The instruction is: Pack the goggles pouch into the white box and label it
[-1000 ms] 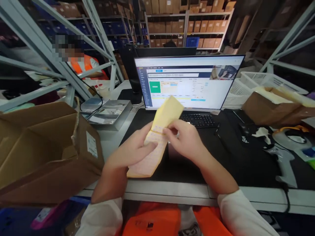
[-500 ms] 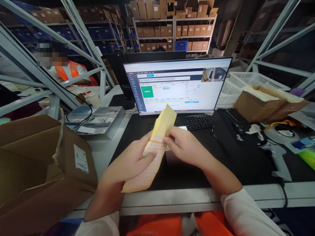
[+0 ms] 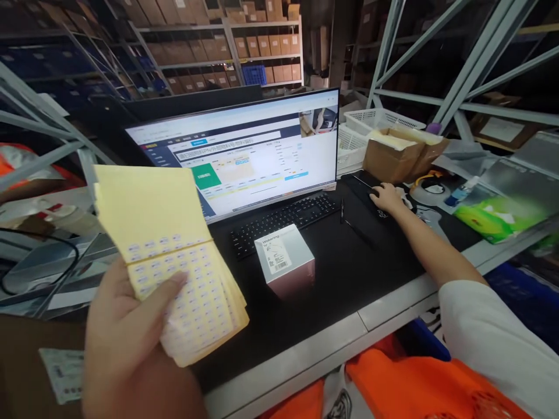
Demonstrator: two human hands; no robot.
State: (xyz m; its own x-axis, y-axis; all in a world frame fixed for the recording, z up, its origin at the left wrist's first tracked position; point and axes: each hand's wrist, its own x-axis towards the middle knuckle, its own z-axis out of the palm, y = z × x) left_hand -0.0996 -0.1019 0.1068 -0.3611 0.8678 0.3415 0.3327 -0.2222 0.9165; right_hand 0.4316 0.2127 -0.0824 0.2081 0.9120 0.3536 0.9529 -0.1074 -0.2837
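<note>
My left hand holds a stack of yellow sticker sheets, bound by a rubber band, up near the camera at the left. My right hand reaches far to the right and rests on a computer mouse on the black desk mat; the mouse itself is hidden under the hand. Between the hands, a small white box with a barcode label stands on the mat in front of the keyboard. The monitor behind shows a web page with a green block.
An open cardboard box and a white plastic basket stand at the right behind the mouse. A green packet lies at the far right. Grey steel rack struts cross both sides. Shelves of cartons fill the background.
My right hand let go of the sticker sheets and moved right onto the mouse. My left hand lifted the sheets closer to the camera. The view turned right, uncovering the white box.
</note>
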